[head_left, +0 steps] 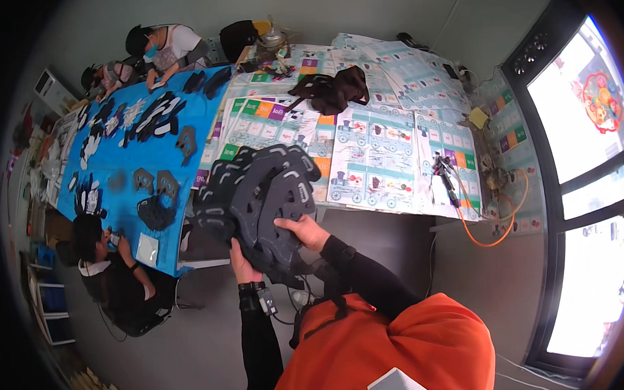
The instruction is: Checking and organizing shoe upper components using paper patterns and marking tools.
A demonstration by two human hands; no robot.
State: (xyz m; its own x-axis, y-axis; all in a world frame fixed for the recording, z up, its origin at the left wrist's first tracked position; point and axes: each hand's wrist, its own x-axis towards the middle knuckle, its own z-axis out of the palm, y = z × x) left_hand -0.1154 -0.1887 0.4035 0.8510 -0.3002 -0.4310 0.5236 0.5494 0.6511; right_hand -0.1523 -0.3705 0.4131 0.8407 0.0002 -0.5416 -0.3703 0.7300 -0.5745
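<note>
Between my two hands is a thick stack of dark grey padded pieces (257,197), curved in outline with light-edged slots. I hold it up in front of my body, near the corner where the two tables meet. My left hand (246,265) grips the stack's lower left edge, its fingers partly hidden underneath. On the right side, my right hand (305,232) clasps it with the thumb lying on top; the other fingers are out of sight below the pieces.
A blue-covered table (119,178) at left bears dark pieces and gloves. Several people work around it, one seated (115,277) nearby. The paper-covered table (386,141) ahead carries a dark cloth item (332,91) and a hand tool (447,180) near an orange hose (489,244).
</note>
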